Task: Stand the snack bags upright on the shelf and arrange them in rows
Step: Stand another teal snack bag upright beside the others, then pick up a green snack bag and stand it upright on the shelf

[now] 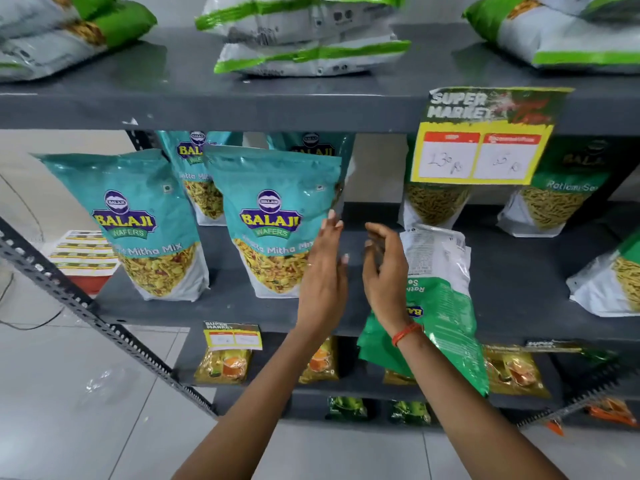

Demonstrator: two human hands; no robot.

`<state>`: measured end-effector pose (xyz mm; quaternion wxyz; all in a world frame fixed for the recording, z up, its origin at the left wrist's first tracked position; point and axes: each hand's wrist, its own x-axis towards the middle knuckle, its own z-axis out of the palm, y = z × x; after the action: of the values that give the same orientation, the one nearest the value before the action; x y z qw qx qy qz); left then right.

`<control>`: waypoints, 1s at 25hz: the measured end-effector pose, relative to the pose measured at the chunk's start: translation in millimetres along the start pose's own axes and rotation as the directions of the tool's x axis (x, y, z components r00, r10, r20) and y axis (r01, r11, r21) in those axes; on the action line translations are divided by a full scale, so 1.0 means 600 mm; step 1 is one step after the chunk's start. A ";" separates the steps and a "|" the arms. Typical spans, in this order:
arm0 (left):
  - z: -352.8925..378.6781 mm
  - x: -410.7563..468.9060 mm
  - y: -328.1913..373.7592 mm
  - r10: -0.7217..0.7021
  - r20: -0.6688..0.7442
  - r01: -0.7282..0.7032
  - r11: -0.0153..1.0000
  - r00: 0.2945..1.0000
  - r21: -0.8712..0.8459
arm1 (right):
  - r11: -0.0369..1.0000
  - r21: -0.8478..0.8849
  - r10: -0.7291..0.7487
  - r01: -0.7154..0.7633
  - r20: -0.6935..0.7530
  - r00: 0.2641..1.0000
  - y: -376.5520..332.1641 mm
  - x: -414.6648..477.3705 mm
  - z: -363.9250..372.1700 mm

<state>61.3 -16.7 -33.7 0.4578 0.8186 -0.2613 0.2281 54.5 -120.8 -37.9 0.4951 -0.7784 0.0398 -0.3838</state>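
Grey metal shelf, middle tier: teal snack bag upright near centre, second teal bag upright at its 9 o'clock, two more teal bags upright behind.

Left hand: fingers extended and spread, palm toward the right edge of the centre teal bag, fingertips at that edge; grasping nothing.

Right hand: fingers loosely curved, open, at 3 o'clock of the left hand, apart from it; holding nothing. Orange wristband on the wrist.

Green-and-white snack bag: lying inverted, at 3 o'clock of the right hand, lower end overhanging the shelf front edge. Contact with the right hand: cannot tell.

Green bags upright at 2 o'clock, partly behind yellow price tag hung from the upper shelf edge.

Upper tier: white-and-green bags lying flat.
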 end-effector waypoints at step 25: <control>0.175 0.022 0.022 -0.659 0.310 0.728 0.619 0.686 -0.295 | 0.998 0.020 0.044 -0.052 0.307 0.951 0.241 0.073 -0.339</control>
<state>76.7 -116.7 -67.3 0.6410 0.7615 -0.0024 -0.0958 1.7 -363.9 -85.3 0.5152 -0.8204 -0.0238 -0.2469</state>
